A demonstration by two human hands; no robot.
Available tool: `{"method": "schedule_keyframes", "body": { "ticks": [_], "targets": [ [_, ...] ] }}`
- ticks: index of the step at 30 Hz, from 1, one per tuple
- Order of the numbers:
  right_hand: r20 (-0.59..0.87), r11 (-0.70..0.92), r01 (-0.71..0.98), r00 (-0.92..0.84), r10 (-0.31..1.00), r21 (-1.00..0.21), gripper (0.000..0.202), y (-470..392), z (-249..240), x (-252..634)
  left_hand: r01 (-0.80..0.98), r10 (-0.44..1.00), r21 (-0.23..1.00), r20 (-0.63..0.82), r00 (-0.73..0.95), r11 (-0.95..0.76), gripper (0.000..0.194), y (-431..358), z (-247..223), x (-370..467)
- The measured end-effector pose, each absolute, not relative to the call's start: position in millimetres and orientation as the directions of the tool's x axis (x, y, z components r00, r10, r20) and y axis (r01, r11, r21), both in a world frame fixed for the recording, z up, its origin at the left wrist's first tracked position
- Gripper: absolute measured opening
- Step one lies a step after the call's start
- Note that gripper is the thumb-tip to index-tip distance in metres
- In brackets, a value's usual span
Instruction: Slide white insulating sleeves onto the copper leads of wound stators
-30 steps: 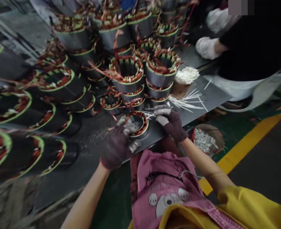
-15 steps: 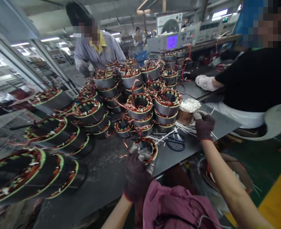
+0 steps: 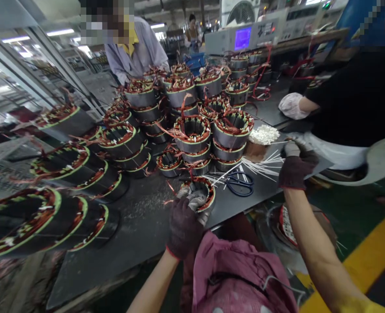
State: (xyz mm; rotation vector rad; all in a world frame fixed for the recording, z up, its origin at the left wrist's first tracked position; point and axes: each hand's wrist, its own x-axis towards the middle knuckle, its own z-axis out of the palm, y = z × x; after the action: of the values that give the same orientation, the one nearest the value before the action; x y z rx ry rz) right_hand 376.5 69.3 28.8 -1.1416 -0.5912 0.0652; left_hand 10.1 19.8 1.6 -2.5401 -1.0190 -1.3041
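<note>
Motor stator (image 3: 199,193): a short ring of grey laminated steel with a green band at the rim and copper-red wire coils packed round the bore, small white tips showing among the coils. It is set flat near the front edge of the dark, dusty surface (image 3: 136,234), bore opening upward, so its axis stands upright. Left hand (image 3: 184,224): in a dark knit glove with pale worn tips, laid over the near rim of the stator, fingers (image 3: 197,201) curled together onto the coils. Right hand (image 3: 295,167): same kind of glove, raised over the right edge of the surface well apart from the stator, fingers closed; what is pinched between them cannot be told. Thin white strips (image 3: 260,167) are fanned out flat beside it, long axes running roughly left to right. Scissors (image 3: 239,184) with dark loop handles lie just right of the stator. A bowl of white pieces (image 3: 264,134) stands behind the strips. Stacked stators (image 3: 192,134) of the same build fill the surface beyond and to the left.
</note>
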Motion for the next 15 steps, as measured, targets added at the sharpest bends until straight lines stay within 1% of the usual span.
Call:
{"method": "schedule_keyframes", "body": {
  "ticks": [1, 2, 3, 4, 5, 7, 8, 10, 11, 13, 15],
  "targets": [
    [0.477, 0.446, 0.314, 0.818, 0.321, -0.838, 0.019, 60.2, 31.6, 364.5, 0.605, 0.514, 0.199, 0.757, 0.404, -0.771, 0.032, 20.1, 1.8, 10.8],
    [0.555, 0.468, 0.379, 0.765, 0.327, -0.799, 0.018, 49.6, 34.6, 350.4, 0.603, 0.515, 0.203, 0.756, 0.404, -0.771, 0.030, 20.9, 1.3, 11.7],
    [0.636, 0.498, 0.436, 0.684, 0.358, -0.749, 0.016, 37.8, 37.7, 335.0, 0.605, 0.521, 0.208, 0.752, 0.404, -0.769, 0.027, 22.1, 0.2, 12.7],
    [0.699, 0.534, 0.463, 0.569, 0.434, -0.708, 0.013, 25.2, 40.7, 319.3, 0.610, 0.533, 0.216, 0.744, 0.403, -0.762, 0.025, 23.8, -1.6, 13.5],
    [0.722, 0.567, 0.447, 0.430, 0.542, -0.692, 0.011, 12.5, 43.5, 304.4, 0.617, 0.548, 0.226, 0.735, 0.400, -0.753, 0.023, 25.7, -3.9, 13.6],
    [0.648, 0.585, 0.316, 0.148, 0.747, -0.747, 0.012, -11.4, 46.5, 280.1, 0.638, 0.581, 0.245, 0.713, 0.391, -0.730, 0.021, 29.4, -9.3, 11.7],
    [0.580, 0.562, 0.233, 0.009, 0.815, -0.794, 0.013, -21.5, 45.9, 271.7, 0.647, 0.595, 0.251, 0.703, 0.389, -0.720, 0.022, 30.7, -11.7, 9.8],
    [0.447, 0.474, 0.086, -0.219, 0.867, -0.876, 0.011, -37.4, 40.0, 262.6, 0.663, 0.620, 0.262, 0.682, 0.388, -0.702, 0.025, 31.7, -15.3, 5.7],
    [0.397, 0.422, 0.032, -0.285, 0.872, -0.906, 0.008, -43.3, 34.9, 261.4, 0.668, 0.628, 0.264, 0.676, 0.386, -0.695, 0.026, 31.4, -16.2, 4.2],
    [0.300, 0.310, -0.030, -0.356, 0.885, -0.950, 0.003, -52.8, 22.5, 263.6, 0.666, 0.625, 0.269, 0.683, 0.377, -0.696, 0.023, 30.1, -16.6, 3.3],
    [0.211, 0.207, -0.052, -0.370, 0.905, -0.977, 0.009, -61.1, 10.5, 269.5, 0.651, 0.611, 0.281, 0.708, 0.355, -0.705, 0.019, 28.7, -15.7, 5.4]
  ]
}}
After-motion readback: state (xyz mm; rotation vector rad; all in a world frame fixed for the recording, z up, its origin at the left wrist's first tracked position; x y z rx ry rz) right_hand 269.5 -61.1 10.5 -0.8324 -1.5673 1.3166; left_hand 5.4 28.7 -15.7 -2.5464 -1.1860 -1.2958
